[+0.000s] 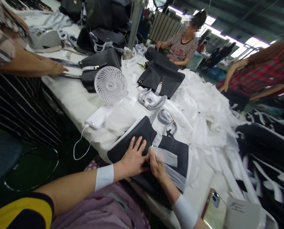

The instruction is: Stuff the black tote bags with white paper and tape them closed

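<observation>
A black handbag (142, 133) lies flat at the near edge of the white-covered table (75, 98), in front of me. My left hand (132, 158) rests flat on it with fingers spread. My right hand (156, 165) sits beside the left one, fingers pinched on the end of a translucent white wrapping strip (167, 156) that crosses the bag. Both wrists wear white bands.
A small white fan (110, 84) and a white power bank (97, 118) with cable stand to the left. More black bags (161, 76), wrapped straps (151, 99) and heaps of white paper (208, 124) cover the table. A phone (214, 208) lies near right. Three other people work around the table.
</observation>
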### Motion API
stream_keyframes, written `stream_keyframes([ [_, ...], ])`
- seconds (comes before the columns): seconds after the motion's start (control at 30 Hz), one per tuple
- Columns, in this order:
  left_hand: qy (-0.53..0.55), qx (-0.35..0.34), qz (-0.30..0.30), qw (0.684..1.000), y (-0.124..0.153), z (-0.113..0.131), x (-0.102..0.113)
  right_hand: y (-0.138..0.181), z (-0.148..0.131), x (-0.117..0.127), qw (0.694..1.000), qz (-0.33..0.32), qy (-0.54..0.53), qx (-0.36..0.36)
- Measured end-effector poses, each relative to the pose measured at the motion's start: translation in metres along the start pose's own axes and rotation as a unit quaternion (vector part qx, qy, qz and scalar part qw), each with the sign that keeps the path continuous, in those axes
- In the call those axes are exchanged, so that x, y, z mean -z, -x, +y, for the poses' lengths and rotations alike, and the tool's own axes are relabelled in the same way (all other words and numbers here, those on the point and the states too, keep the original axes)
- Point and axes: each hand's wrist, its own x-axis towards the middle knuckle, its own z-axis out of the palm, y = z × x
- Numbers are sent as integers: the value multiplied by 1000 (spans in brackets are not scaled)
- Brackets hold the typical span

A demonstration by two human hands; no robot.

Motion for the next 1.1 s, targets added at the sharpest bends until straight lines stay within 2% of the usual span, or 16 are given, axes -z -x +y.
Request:
stream_keyframes([
  [0.17,16,-62,0,998,-8,-13,26,1,13,-1,1000,-8,-24,-1],
  [0.27,26,-7,67,997,-10,-35,42,-1,8,0,1000,-14,-8,5],
  [0.33,59,24,102,993,-10,-52,42,-4,4,-1,1000,-12,4,11],
  [0.43,132,9,108,985,-8,-70,32,-12,-2,-7,998,12,43,45],
  [0.53,164,23,113,980,-6,-76,23,-22,-8,-21,980,22,180,83],
  [0.67,182,45,107,976,-3,-71,30,-28,-20,-36,912,5,399,95],
  [0.77,161,68,87,981,3,-60,39,-25,-28,-39,883,-13,458,102],
  [0.83,131,98,74,984,7,-49,42,-23,-29,-39,883,-24,455,114],
  [0.93,95,142,67,983,8,-33,38,-22,-26,-38,899,-24,418,130],
  [1.1,89,195,127,968,0,-22,26,-21,-21,-37,924,-16,351,150],
])
